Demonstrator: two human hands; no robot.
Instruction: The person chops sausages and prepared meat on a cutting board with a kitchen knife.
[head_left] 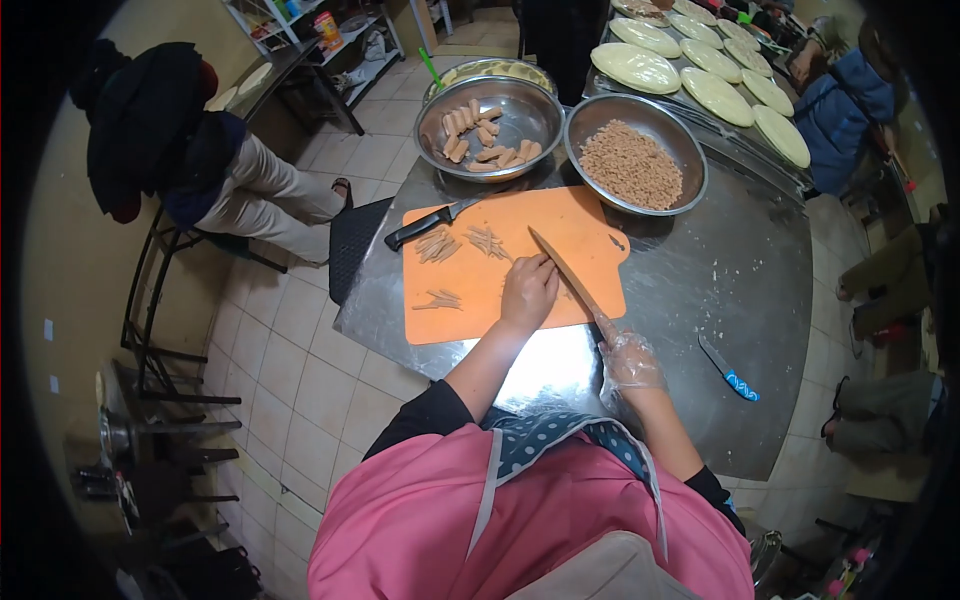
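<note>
My right hand (633,362), in a clear plastic glove, is closed round the handle of a long kitchen knife (568,272). Its blade slants over the orange cutting board (585,215). Just left of the blade, my left hand (530,292) rests on the board with bent fingers pressed together; whatever they hold is hidden. Thin sausage strips lie in small piles on the board: one pile (437,245) at upper left, another (486,241) beside it, and a smaller pile (440,300) lower down. A black-handled knife (420,228) lies across the board's upper left edge.
Behind the board stand a steel bowl (545,110) with sausage pieces (470,125) and another bowl (697,165) of diced bits (632,165). A blue-handled knife (740,385) lies at right on the metal table (690,290). Several oval plates (715,95) fill the far table. People stand left and right.
</note>
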